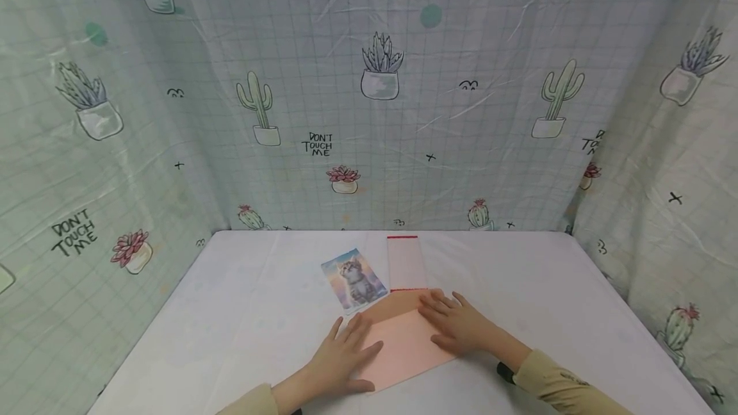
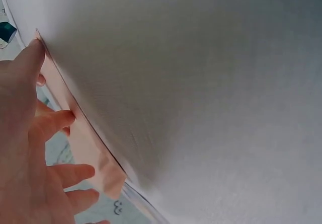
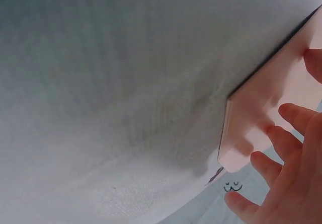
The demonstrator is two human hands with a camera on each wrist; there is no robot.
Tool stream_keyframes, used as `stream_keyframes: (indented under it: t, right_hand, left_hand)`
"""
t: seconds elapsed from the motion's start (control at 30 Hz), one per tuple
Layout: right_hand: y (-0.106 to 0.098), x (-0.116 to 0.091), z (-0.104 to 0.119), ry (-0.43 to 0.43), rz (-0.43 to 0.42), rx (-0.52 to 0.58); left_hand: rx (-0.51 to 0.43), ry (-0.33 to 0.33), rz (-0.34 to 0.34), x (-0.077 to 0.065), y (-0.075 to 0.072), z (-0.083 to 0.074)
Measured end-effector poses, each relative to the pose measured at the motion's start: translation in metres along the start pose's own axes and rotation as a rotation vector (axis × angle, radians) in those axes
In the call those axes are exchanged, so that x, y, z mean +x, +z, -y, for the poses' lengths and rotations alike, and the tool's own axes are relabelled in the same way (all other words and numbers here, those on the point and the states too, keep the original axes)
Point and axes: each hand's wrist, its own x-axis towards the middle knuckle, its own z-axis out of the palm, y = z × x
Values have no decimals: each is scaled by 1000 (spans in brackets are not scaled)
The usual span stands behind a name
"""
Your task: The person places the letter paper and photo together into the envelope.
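A peach paper envelope (image 1: 400, 346) lies at a slant on the white table, its darker flap (image 1: 392, 306) spread out along the far side. My left hand (image 1: 337, 364) rests on its left edge with the fingers spread; in the left wrist view the thumb and fingertips touch the envelope (image 2: 103, 158). On its right side lies my right hand (image 1: 458, 325), fingers fairly straight, fingertips on the paper near the flap's right end. The right wrist view has these fingers (image 3: 287, 141) over the envelope's corner (image 3: 246, 138). Neither hand grips anything.
A kitten picture card (image 1: 353, 280) lies just beyond the flap, close to its left end. Behind the flap is a clear rectangular sleeve (image 1: 406, 264) with red strips at both ends. Cactus-patterned cloth (image 1: 380, 120) encloses the table (image 1: 242, 312) at the back and sides.
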Motion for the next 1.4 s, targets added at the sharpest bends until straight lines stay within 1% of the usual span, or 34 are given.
stream_keyframes:
  t: [0.23,0.37,0.7,0.93,1.07,1.17,1.27,1.33,1.4]
  right_hand:
    - [0,2,0,3,36,38]
    - [-1,3,-1,2,51,38]
    - [-2,5,-1,7,54,44]
    - [-2,5,-2,-19,1,26]
    - [-2,7,-1,-4,0,40]
    - [-1,10,-2,8,-11,20]
    - [-1,15,-4,7,-68,-38]
    - [-1,19,-5,0,-117,-105]
    - [-2,23,-6,-5,-176,-145]
  left_hand:
    - [-47,-4,44,-4,-2,5]
    - [-71,-4,74,-5,-2,6]
    - [-128,-36,161,-5,-1,7]
    - [-156,-53,187,-4,-3,8]
    - [-147,-56,187,-4,-3,7]
    - [-138,-54,178,-4,-3,7]
    - [-129,-47,164,-4,-3,6]
    - [-123,-43,155,-4,-3,7]
    - [-120,-41,150,-4,-2,7]
